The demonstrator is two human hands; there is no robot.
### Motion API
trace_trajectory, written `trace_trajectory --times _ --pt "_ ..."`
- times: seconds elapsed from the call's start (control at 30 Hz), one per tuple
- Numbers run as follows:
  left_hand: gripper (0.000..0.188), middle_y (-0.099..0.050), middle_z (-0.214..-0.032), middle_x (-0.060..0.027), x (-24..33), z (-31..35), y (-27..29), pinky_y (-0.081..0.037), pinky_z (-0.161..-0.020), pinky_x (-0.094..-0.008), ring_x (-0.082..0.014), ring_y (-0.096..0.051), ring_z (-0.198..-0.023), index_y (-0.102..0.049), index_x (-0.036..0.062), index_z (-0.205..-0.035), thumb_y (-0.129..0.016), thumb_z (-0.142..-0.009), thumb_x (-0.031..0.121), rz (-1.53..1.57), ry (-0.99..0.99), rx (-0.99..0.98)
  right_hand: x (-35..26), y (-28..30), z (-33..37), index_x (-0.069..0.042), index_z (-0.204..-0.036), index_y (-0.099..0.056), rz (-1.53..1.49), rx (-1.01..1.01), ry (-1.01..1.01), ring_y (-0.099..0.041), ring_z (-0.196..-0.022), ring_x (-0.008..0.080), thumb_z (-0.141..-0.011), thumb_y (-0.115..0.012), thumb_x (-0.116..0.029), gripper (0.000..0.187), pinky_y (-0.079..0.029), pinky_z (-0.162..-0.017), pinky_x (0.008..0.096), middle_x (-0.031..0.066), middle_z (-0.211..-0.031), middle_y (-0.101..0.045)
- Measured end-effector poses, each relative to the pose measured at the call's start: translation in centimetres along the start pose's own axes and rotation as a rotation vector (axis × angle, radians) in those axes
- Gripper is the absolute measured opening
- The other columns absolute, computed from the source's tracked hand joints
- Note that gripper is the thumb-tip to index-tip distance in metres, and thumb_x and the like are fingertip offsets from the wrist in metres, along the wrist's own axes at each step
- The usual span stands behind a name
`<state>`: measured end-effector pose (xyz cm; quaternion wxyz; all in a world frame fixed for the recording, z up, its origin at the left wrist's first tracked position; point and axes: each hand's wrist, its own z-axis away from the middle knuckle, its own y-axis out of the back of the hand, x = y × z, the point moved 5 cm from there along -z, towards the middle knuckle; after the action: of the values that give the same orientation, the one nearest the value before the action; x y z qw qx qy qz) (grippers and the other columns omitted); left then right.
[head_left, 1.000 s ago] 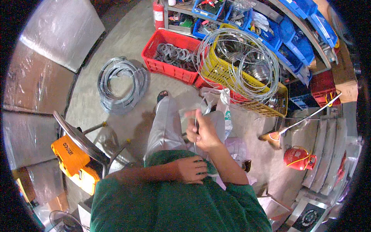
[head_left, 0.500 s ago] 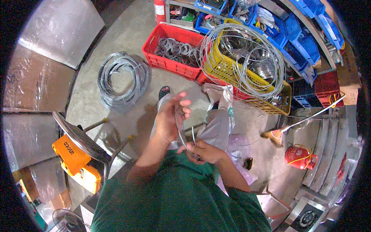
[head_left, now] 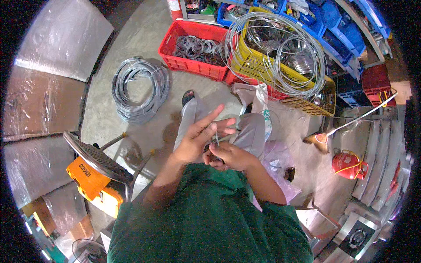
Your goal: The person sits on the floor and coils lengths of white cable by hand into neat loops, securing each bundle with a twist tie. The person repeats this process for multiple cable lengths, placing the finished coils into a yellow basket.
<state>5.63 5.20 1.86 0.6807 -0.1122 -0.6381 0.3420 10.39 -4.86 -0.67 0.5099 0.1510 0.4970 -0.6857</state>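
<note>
Over my lap, my left hand [head_left: 197,139] has its fingers stretched out and apart, with the thumb lifted. Close beside it on the right, my right hand [head_left: 231,156] is closed, thumb against curled fingers. A short piece of thin grey wire [head_left: 217,138] pokes up from its grip toward the left palm. The rest of that wire is hidden behind the fingers. A coil of grey wire [head_left: 119,94] lies on the floor ahead to the left. Larger loose loops of wire [head_left: 322,61] rest on a yellow crate [head_left: 250,63].
A red crate [head_left: 188,68] with small wire rings stands ahead, below blue bins [head_left: 324,24]. To the left are a chair [head_left: 94,158] with an orange case [head_left: 87,173] and wrapped boxes [head_left: 44,105]. A broom [head_left: 320,140] and red gas cylinder [head_left: 348,165] stand right.
My left hand has turned and come nearer the right one, its fingers spreading. The curved wire piece that ran between both hands now shows only a short end at the right hand.
</note>
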Motion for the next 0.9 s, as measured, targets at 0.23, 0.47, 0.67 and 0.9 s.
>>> trace_trajectory --times 0.23,0.47,0.67,0.9 --pt "0.057 -0.047 -0.142 -0.0213 -1.0 1.0 1.2 -0.046 -0.102 -0.0438 -0.0322 -0.052 -0.125 -0.021 0.0085 -0.153 -0.044 -0.102 0.016 0.128 -0.099 0.081 0.2 0.2 0.2 -0.008 -0.091 -0.06 -0.073 -0.066 -0.002 -0.035 -0.05 0.0052 -0.101 -0.041 -0.051 0.048 -0.028 -0.046 0.0224 -0.006 -0.061 -0.04" --pt "0.055 -0.05 -0.14 -0.0175 -2.2 1.6 1.4 -0.043 -0.105 -0.0375 -0.0255 -0.055 -0.123 -0.025 0.0059 -0.152 -0.047 -0.102 0.015 0.031 -0.001 0.073 0.1 -0.4 0.3 -0.007 -0.095 -0.06 -0.025 -0.055 -0.034 -0.033 -0.047 0.0055 -0.101 -0.04 -0.05 0.048 -0.025 -0.045 0.0231 -0.0066 -0.057 -0.035" --pt "0.044 -0.061 -0.125 -0.0199 -1.8 2.2 1.6 -0.051 -0.096 -0.0371 -0.0271 -0.063 -0.112 -0.04 0.0014 -0.143 -0.048 -0.101 0.011 -0.149 0.082 0.104 1.2 -0.9 0.0 -0.002 -0.099 -0.06 -0.046 -0.027 -0.097 -0.037 -0.05 0.0055 -0.101 -0.046 -0.046 0.046 -0.027 -0.045 0.0222 -0.005 -0.062 -0.043" --pt "0.032 -0.068 -0.112 -0.0166 -1.3 1.7 2.1 -0.052 -0.093 -0.0364 -0.0238 -0.066 -0.105 -0.053 -0.006 -0.127 -0.051 -0.1 0.011 -0.317 -0.178 0.376 0.2 -0.2 0.9 -0.002 -0.103 -0.063 0.373 0.836 0.541 -0.047 -0.056 0.0051 -0.098 -0.057 -0.018 0.018 -0.038 -0.049 0.023 -0.0024 -0.067 -0.051"
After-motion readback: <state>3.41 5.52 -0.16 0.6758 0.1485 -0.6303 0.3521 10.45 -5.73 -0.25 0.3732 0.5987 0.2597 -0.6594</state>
